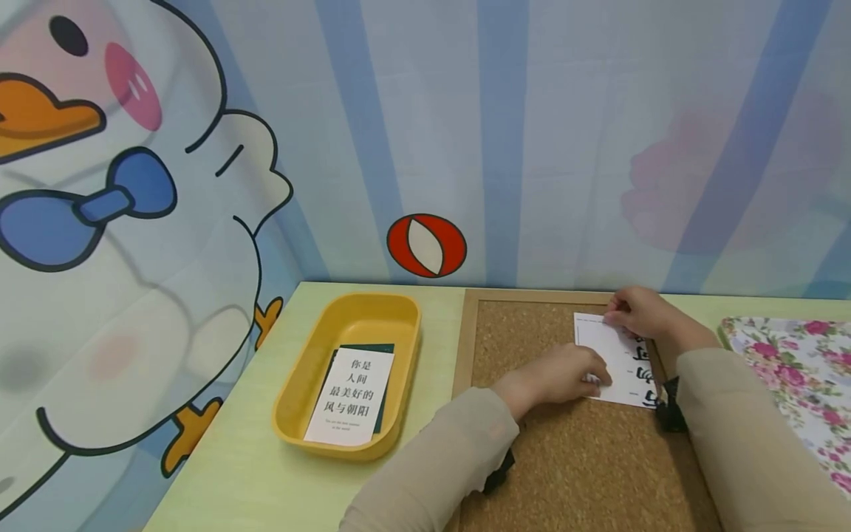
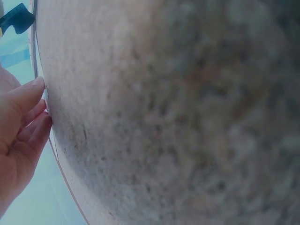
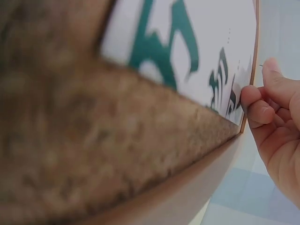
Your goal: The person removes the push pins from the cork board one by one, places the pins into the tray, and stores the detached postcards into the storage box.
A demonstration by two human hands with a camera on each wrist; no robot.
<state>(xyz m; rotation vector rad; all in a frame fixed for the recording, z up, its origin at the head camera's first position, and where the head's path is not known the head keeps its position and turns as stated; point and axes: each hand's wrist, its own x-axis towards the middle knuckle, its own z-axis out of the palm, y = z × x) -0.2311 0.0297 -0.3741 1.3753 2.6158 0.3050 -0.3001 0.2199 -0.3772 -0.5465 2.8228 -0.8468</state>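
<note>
A white card (image 1: 614, 358) with large dark characters, turned sideways, lies on the upper right of the cork board (image 1: 572, 451). My left hand (image 1: 561, 374) rests its fingertips on the card's near left part; in the left wrist view the left hand (image 2: 21, 126) touches it with thumb and fingers. Up at the card's far edge, my right hand (image 1: 641, 314) has its fingers bent. The right wrist view shows the right hand (image 3: 276, 117) with fingertips against the card, and a thin pin (image 3: 261, 65) pokes out at the thumb tip; most of it is hidden.
Left of the board stands a yellow tray (image 1: 292, 399) with a white printed card (image 1: 349, 395) over a dark green one (image 1: 385, 410). A flowered item (image 1: 791, 369) lies to the right. Behind the pale yellow table (image 1: 246, 458) hangs a cartoon-printed backdrop (image 1: 565, 148).
</note>
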